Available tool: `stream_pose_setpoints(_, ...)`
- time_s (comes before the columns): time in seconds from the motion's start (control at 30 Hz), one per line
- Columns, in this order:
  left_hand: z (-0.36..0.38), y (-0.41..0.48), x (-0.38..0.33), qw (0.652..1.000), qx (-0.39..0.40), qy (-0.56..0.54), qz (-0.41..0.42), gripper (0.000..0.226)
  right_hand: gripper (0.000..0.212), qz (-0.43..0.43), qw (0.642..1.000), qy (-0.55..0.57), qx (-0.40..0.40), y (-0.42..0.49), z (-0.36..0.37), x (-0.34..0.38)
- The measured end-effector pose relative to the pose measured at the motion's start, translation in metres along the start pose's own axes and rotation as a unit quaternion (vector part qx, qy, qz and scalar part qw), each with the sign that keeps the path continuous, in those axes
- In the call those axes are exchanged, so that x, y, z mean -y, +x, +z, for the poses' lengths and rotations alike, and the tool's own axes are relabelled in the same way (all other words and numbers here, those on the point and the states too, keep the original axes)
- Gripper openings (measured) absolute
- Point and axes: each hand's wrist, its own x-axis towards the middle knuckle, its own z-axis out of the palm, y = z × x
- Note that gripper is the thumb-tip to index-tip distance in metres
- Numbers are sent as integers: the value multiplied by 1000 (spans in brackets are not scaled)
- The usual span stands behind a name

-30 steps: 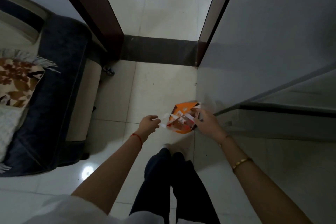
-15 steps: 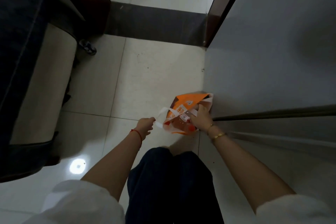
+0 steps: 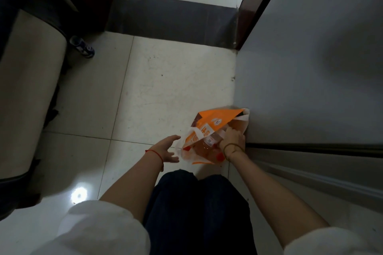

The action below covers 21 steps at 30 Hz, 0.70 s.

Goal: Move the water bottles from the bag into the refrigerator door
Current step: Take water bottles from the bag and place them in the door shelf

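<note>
An orange and white bag sits on the tiled floor against the grey refrigerator. Clear water bottles with red caps lie inside it. My right hand reaches into the bag and grips one bottle near its neck. My left hand hovers just left of the bag with its fingers spread, holding nothing. The refrigerator doors look closed, with a dark seam between the upper and lower door.
A dark sofa with a beige side panel stands at the left. A small can lies on the floor beside it. A doorway with dark wooden frames is ahead. My legs are below the bag.
My left hand let go of the bag's white handle and opened. My right hand went deeper into the bag and closed on a bottle. The view dropped lower and nearer.
</note>
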Motion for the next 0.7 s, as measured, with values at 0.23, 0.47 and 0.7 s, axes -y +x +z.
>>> stream_pose_setpoints(0.23, 7, -4, 3, 997, -29, -42, 66, 19, 35, 102, 967, 233, 26, -13, -20, -5)
stream_pose_setpoints(0.47, 30, -84, -21, 971, -58, 110, 205, 10, 38, 125, 934, 334, -8, -45, -69, 0)
stream_pose_setpoints(0.7, 58, -145, -8, 947, -52, 214, 235, 6, 41, 171, 941, 289, 49, -65, -90, -8)
